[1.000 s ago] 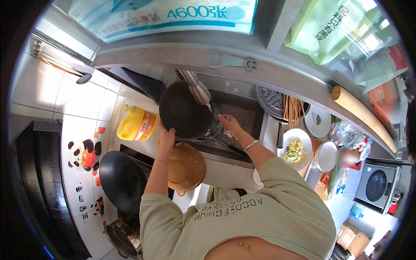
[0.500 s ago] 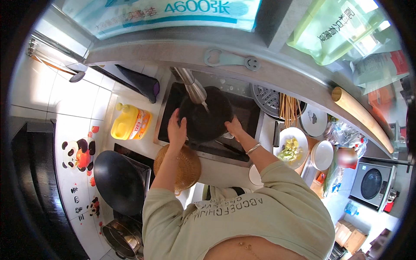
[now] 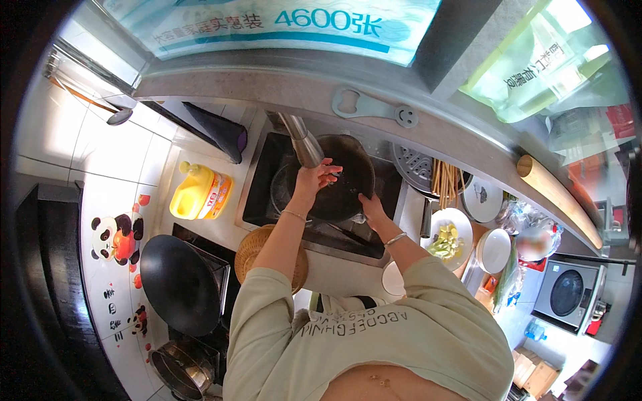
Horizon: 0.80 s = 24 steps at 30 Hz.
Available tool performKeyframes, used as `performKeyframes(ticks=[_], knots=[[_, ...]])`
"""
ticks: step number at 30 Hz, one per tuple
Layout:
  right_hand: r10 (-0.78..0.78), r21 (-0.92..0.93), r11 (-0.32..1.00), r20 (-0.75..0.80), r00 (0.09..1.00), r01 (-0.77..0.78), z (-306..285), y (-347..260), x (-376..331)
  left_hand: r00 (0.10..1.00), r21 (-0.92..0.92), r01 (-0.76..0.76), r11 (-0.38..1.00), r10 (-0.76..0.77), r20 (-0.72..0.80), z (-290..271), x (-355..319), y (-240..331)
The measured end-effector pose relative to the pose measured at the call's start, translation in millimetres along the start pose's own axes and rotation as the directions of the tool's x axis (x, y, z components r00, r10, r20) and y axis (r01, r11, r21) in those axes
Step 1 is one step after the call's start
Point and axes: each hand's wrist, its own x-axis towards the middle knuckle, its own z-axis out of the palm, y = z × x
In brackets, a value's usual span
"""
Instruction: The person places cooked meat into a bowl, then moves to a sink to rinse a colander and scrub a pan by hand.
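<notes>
A dark, round pan [image 3: 344, 190] is tilted inside the black sink [image 3: 259, 200]. My right hand [image 3: 372, 208] grips the pan's right rim, thumb on the near side. Over the pan's left part, right beneath the metal faucet [image 3: 304, 144], my left hand [image 3: 317, 180] is open with its fingers apart. Wet specks show on the pan's inner surface near those fingers. Whether the left fingertips touch the pan I cannot tell. Left of the pan, a round clear-looking shape in the sink is partly hidden by my left forearm.
A yellow jug [image 3: 200, 192] stands left of the sink, with a black wok [image 3: 180, 284] nearer me. By my left forearm is a woven basket [image 3: 253, 252]. To the right sit a steamer rack [image 3: 411, 164], chopsticks [image 3: 447, 180] and a plate of cut vegetables [image 3: 447, 234]. A shelf [image 3: 267, 90] overhangs the sink.
My left hand has let go of the pan's left side and moved up and right under the faucet. The pan has shifted slightly right and tilted, still in my right hand.
</notes>
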Motion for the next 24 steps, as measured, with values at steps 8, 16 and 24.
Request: performKeyframes(ticks=[8, 16, 24], knots=[[0.198, -0.369, 0.884, -0.259, 0.945, -0.286, 46.1, -24.5, -19.3, 0.927, 0.638, -0.211, 0.741, 0.358, -0.109, -25.5, -15.4, -6.5], [-0.183, -0.395, 0.914, -0.189, 0.965, 0.096, -16.6, -5.9, -5.3, 0.858, 0.845, -0.135, 0.518, 0.487, -0.161, -68.1, -44.5, -23.4], [-0.054, -0.376, 0.927, -0.116, 0.992, 0.006, 26.7, -19.0, -28.4, 0.784, 0.863, -0.089, 0.497, 0.57, -0.247, -88.9, -54.1, -39.7]])
